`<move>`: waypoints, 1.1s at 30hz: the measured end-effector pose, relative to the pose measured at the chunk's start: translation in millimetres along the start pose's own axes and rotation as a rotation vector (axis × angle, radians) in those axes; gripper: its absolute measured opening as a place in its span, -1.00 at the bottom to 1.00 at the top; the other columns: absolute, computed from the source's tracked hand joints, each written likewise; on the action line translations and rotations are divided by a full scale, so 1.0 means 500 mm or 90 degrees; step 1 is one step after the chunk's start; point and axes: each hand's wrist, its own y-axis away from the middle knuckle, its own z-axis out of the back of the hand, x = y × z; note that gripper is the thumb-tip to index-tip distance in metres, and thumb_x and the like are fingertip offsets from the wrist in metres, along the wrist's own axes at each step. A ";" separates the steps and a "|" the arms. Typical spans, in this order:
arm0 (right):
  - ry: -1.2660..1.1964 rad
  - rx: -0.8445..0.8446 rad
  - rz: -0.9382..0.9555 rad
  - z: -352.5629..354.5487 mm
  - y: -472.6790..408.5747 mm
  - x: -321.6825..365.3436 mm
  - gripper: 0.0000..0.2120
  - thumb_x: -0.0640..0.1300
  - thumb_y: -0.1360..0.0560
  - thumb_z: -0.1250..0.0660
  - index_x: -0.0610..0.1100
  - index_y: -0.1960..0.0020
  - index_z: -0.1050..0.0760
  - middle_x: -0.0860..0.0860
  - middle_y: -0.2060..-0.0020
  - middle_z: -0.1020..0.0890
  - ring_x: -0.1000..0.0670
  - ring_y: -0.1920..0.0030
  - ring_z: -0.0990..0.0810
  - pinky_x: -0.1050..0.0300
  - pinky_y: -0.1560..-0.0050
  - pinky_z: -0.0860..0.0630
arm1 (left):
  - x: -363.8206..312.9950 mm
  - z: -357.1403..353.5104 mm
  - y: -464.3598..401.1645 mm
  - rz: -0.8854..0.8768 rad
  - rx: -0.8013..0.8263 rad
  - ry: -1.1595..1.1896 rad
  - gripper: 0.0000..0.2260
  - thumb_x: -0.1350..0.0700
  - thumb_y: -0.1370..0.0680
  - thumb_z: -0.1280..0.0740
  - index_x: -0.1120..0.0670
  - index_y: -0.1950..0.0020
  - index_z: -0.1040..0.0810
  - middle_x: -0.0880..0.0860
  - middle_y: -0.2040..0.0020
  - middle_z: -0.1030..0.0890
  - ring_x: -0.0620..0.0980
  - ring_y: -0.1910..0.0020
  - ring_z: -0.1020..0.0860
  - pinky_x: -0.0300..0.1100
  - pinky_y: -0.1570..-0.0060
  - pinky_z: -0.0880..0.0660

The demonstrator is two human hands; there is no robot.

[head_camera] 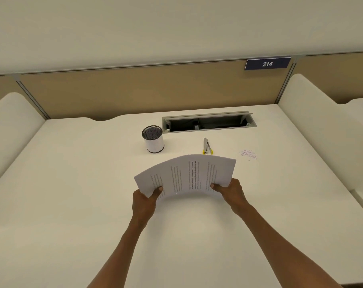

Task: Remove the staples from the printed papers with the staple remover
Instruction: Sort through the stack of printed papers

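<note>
- Holding the printed papers (184,175) in the air over the middle of the bench (72,183), bowed upward in an arch, text side up and running sideways to the viewer.
- Left hand (144,201) grips the near left corner, thumb on top of the sheet; right hand (228,189) grips the near right edge, thumb on top too. Both are closed on the paper and neither has a tool.
- Staples: too small to tell. Two tiny bright specks near the near edge could be them, not sure.
- Staple remover (207,146) lies on the bench just beyond the far edge of the papers, metal body with yellow tips at its near end, untouched.
- Small scatter of purplish specks (248,154) on the bench to the right of the remover; they look like pulled staples or scraps, but I cannot confirm it.
- Mesh pen cup (153,138) stands left of the remover; open cable tray (207,122) in the bench behind both.
- Risks, as I judge them:
  - Stack is bent hard, so more squeeze could crease it or tear it at a staple.
  - Freeing one hand for the remover leaves a floppy stack held by one corner; sheets may sag, fan out or slip.
  - Setting the papers down forward could cover the remover or knock it.
  - Loose staples on the bench could catch a finger or stick under the sheets.
</note>
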 end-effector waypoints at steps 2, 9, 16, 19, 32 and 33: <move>0.002 0.003 -0.005 0.000 -0.002 0.000 -0.67 -0.28 -0.39 -0.50 -0.15 -0.14 -0.58 -0.07 -0.02 -0.67 -0.05 0.00 -0.65 0.25 0.13 -0.56 | 0.003 0.002 -0.003 -0.002 0.011 -0.008 -0.74 0.15 -0.51 -0.50 0.00 -0.17 -0.58 -0.05 0.00 -0.67 0.04 0.03 -0.66 -0.06 0.09 -0.61; 0.035 -0.057 -0.011 0.026 -0.034 0.052 -0.63 -0.21 -0.38 -0.52 -0.15 -0.16 -0.54 -0.07 -0.03 -0.68 0.06 0.09 -0.66 0.23 0.13 -0.55 | -0.001 0.029 -0.021 0.058 0.074 0.019 -0.69 0.18 -0.50 -0.51 0.07 -0.22 -0.60 -0.01 -0.02 -0.72 0.05 0.05 -0.72 0.06 0.01 -0.66; -0.114 -0.115 -0.203 -0.020 0.001 0.031 -0.19 -0.01 -0.33 -0.57 -0.16 -0.43 -0.24 -0.11 -0.18 -0.51 -0.06 -0.06 -0.54 -0.08 -0.09 -0.54 | 0.015 -0.005 0.010 0.167 0.041 0.191 -0.61 0.28 -0.48 -0.50 0.15 -0.30 -0.56 0.08 -0.12 -0.70 0.10 -0.08 -0.67 0.12 -0.20 -0.56; -0.272 0.004 -0.241 -0.062 0.031 0.021 -0.43 -0.01 -0.35 -0.55 -0.21 -0.26 -0.46 -0.13 -0.11 -0.65 -0.13 -0.08 -0.63 -0.06 0.01 -0.61 | 0.015 -0.035 0.023 0.210 0.031 0.263 -0.57 0.30 -0.48 -0.50 0.16 -0.33 -0.55 0.10 -0.17 -0.68 0.14 -0.14 -0.65 0.19 -0.27 -0.52; -0.060 -0.067 0.071 -0.052 0.017 0.085 -0.69 -0.22 -0.48 -0.42 -0.08 -0.21 -0.57 0.08 -0.05 -0.68 0.04 -0.09 -0.65 0.04 -0.16 -0.55 | -0.034 -0.032 0.008 0.197 -0.152 0.157 -0.11 0.09 -0.38 -0.62 0.21 -0.56 -0.20 0.09 -0.43 -0.47 0.04 -0.37 -0.47 -0.08 -0.34 -0.36; -0.047 -0.052 0.077 -0.043 0.016 0.088 -0.69 -0.21 -0.48 -0.42 -0.08 -0.21 -0.57 0.07 -0.05 -0.68 0.04 -0.07 -0.65 0.06 -0.13 -0.57 | -0.041 -0.022 -0.005 0.155 -0.152 0.103 -0.04 0.03 -0.38 -0.62 0.17 -0.60 -0.12 0.09 -0.49 -0.42 0.03 -0.46 -0.40 -0.06 -0.40 -0.31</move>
